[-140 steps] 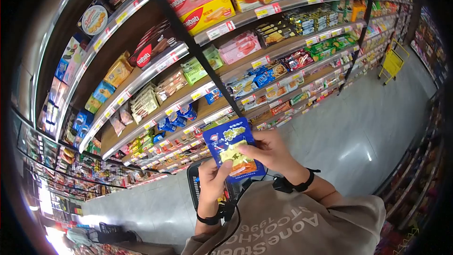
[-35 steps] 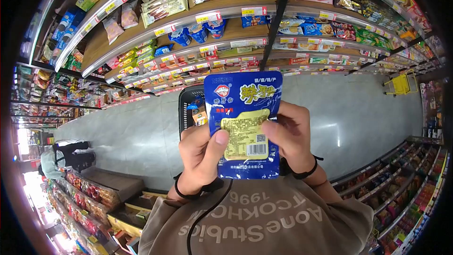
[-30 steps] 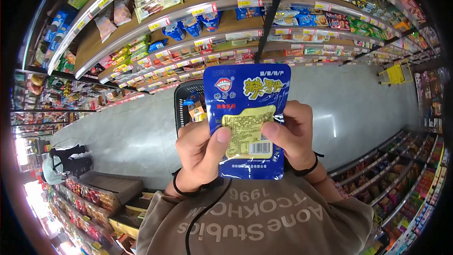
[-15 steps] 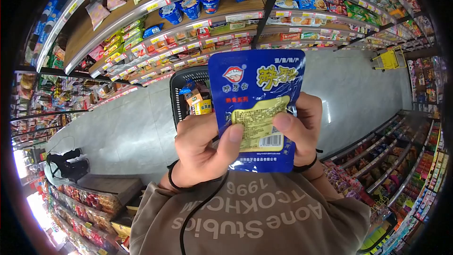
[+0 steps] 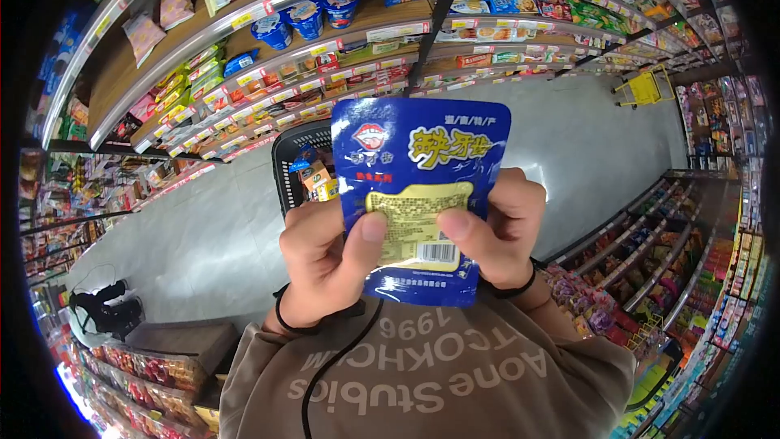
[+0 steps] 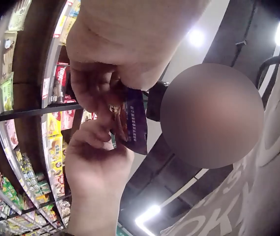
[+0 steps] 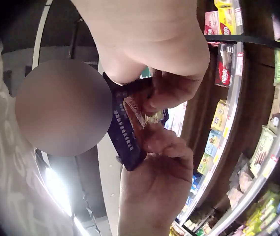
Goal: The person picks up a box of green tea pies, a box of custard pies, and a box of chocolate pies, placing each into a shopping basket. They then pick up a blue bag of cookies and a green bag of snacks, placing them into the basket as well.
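A blue snack pouch [image 5: 422,154] with a yellow label and barcode is held upright before the chest in the head view. On its left edge the left hand [image 5: 329,256] grips it, thumb on the face and fingers curled behind. The right hand [image 5: 500,232] pinches the opposite side the same way. In the left wrist view the pouch [image 6: 136,123] shows edge-on between the left hand [image 6: 125,44] and right hand [image 6: 98,162]. The right wrist view shows the pouch [image 7: 122,128] too; its far side is partly hidden by fingers.
A black basket [image 5: 284,164] with several packages stands behind the left hand. Stocked shelves [image 5: 341,28] curve across the front, and lower racks [image 5: 642,252] line the right. A yellow cart [image 5: 646,88] stands on the grey floor [image 5: 203,219] farther along the aisle.
Earlier the pouch was lower and smaller in view; it is now larger and more upright. Over the last half second, pouch, hands and basket have shifted left in the head view. Both hands keep their grip.
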### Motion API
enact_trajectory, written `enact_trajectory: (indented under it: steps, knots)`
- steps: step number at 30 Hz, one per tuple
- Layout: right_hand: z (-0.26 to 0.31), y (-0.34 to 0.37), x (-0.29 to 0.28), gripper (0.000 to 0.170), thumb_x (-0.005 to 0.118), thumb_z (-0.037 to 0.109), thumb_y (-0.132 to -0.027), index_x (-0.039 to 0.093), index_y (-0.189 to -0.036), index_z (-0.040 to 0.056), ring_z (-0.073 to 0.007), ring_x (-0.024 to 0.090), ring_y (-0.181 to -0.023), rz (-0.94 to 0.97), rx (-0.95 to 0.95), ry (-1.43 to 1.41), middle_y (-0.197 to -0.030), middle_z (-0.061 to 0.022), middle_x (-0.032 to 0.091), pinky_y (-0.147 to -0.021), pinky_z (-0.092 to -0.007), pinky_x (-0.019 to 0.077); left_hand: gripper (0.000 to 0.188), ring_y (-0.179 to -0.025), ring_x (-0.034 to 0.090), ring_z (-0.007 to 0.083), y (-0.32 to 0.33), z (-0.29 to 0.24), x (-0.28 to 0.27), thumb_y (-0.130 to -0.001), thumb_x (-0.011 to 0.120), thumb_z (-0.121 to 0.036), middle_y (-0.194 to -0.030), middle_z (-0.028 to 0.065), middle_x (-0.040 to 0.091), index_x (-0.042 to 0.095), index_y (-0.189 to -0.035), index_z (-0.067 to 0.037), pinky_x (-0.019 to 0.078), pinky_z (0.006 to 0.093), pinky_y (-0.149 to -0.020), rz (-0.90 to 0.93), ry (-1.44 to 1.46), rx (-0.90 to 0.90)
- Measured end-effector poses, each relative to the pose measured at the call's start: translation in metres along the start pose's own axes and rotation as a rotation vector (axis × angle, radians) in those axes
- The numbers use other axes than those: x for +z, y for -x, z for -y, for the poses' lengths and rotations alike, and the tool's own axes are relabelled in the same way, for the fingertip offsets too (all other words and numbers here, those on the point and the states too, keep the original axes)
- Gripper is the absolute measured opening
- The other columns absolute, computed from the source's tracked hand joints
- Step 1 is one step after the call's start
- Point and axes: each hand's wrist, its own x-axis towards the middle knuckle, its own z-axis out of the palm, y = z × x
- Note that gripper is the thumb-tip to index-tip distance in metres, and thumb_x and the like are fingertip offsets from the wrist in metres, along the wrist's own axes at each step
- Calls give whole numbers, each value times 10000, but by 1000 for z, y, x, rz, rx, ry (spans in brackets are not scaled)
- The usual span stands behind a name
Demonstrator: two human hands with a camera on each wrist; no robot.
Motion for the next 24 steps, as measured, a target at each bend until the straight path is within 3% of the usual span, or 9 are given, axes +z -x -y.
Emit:
enact_trajectory:
  steps: [6, 12, 24]
  knots:
    - [-8, -5, 7, 162, 680, 1, -832, 688, -962, -96, -63, 604, -619, -33, -67, 89, -777, -109, 704, -499, -214, 402, 244, -511, 445, 50, -2, 6, -5, -958, 576, -121, -579, 20, 558, 633, -795, 52, 337, 254, -467, -22, 31, -60]
    - [4, -7, 5, 173, 690, 14, -834, 689, -969, -93, -73, 612, -631, -22, 39, 205, -786, -111, 706, -516, -223, 419, 238, -538, 453, 33, -7, 12, -4, -957, 584, -127, -598, 5, 577, 647, -819, 57, 344, 244, -478, -39, 74, -103]
    - [-5, 2, -4, 193, 638, 13, -902, 657, -1057, -101, -93, 641, -809, -147, 148, -187, -931, -109, 719, -685, -239, 499, 177, -511, 531, 99, -22, 18, 6, -933, 574, -80, -642, 78, 614, 672, -968, 63, 406, 252, -501, 121, -30, 118]
